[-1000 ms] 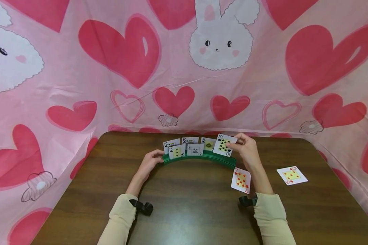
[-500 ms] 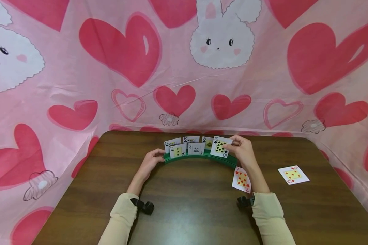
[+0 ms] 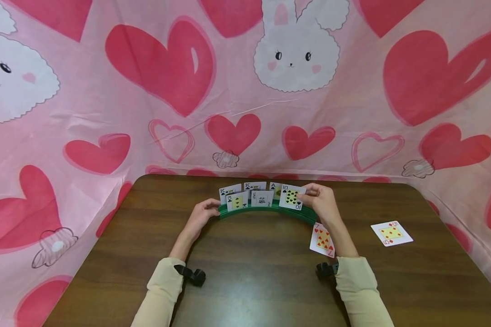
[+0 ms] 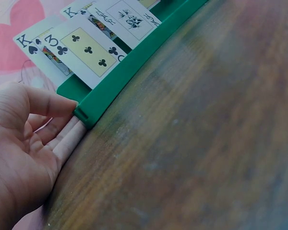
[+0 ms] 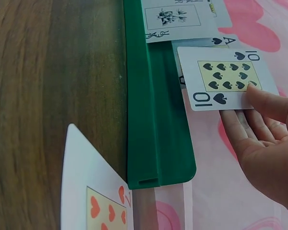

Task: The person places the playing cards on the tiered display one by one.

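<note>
A curved green playing card holder (image 3: pixel 266 210) stands on the table, with two stepped rows of cards. My left hand (image 3: pixel 200 219) pinches its left end between thumb (image 4: pixel 55 103) and fingers. Nearest that hand are a three of clubs (image 4: pixel 86 52) in front and a king of spades (image 4: pixel 31 48) behind. My right hand (image 3: pixel 321 203) pinches the right edge of a ten of spades (image 5: pixel 225 76), thumb on its face. This card is above the holder's front row, partly covering an ace of spades (image 3: pixel 276 190). Whether its lower edge touches the slot, I cannot tell.
A joker (image 3: pixel 262 198) and another king (image 3: pixel 255 185) stand mid-holder. By the holder's right end lies a seven of hearts (image 3: pixel 322 240), near the right wrist. Farther right lies a five of diamonds (image 3: pixel 391 233). A pink heart-patterned cloth (image 3: pixel 237 100) hangs behind the table (image 3: pixel 245 272).
My right hand has moved left and slightly down with the ten of spades, bringing it closer to the joker and over more of the ace. The left hand stays on the holder's end.
</note>
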Available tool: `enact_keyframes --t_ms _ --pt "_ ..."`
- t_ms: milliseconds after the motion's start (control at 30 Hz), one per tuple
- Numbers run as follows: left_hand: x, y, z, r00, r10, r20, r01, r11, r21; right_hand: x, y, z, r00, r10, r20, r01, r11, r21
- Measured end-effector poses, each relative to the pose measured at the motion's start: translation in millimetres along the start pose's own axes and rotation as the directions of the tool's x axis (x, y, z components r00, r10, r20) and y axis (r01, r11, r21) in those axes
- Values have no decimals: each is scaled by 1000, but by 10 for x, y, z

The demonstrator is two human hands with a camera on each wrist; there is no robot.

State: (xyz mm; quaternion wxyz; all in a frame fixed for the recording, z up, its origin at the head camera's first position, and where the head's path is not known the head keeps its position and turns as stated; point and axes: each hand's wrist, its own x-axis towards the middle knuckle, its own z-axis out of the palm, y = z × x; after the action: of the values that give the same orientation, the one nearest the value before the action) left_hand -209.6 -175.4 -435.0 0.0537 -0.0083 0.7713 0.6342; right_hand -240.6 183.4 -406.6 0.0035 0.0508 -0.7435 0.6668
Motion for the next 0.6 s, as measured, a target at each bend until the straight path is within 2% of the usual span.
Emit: enact_keyframes --t_ms 600 --pt "8 -23 -21 1000 -2 12 2 1000 -13 25 83 61 999 -11 -41 5 988 -154"
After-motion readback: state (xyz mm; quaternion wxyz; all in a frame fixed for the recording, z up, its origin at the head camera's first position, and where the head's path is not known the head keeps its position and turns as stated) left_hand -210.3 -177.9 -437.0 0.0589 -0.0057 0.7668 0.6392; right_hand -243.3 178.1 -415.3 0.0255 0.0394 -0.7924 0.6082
